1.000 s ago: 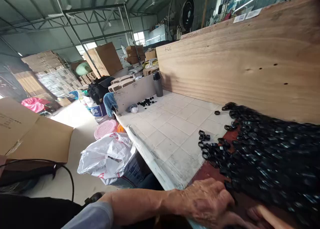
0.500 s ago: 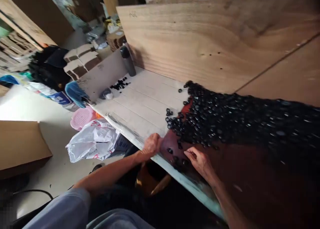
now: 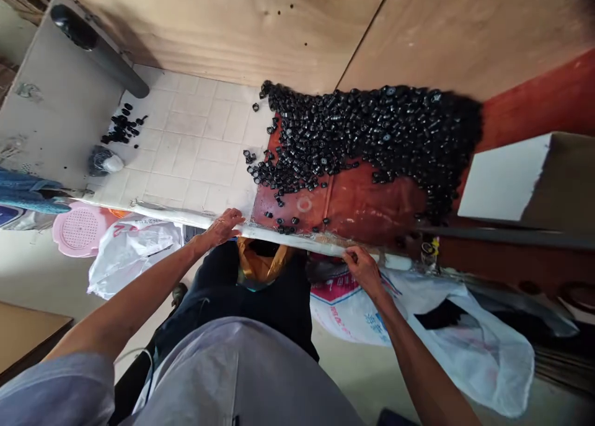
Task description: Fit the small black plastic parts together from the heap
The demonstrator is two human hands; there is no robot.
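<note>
Rings of black plastic lay heaped on the red-brown tabletop, a few strays by its white front edge. The left hand rested slack on that edge, gripping nothing; the right hand curled there, its hold unclear. Such strays probably wanted slow, shallow sweeps.

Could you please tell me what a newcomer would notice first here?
The big heap of small black parts strikes first, spread over the red-brown board against the plywood wall. Then the two hands at the table's front edge: the left hand lies on it by the white tiled top, the right hand touches it below the heap. A smaller cluster of black parts sits far left near a dark flask.
</note>
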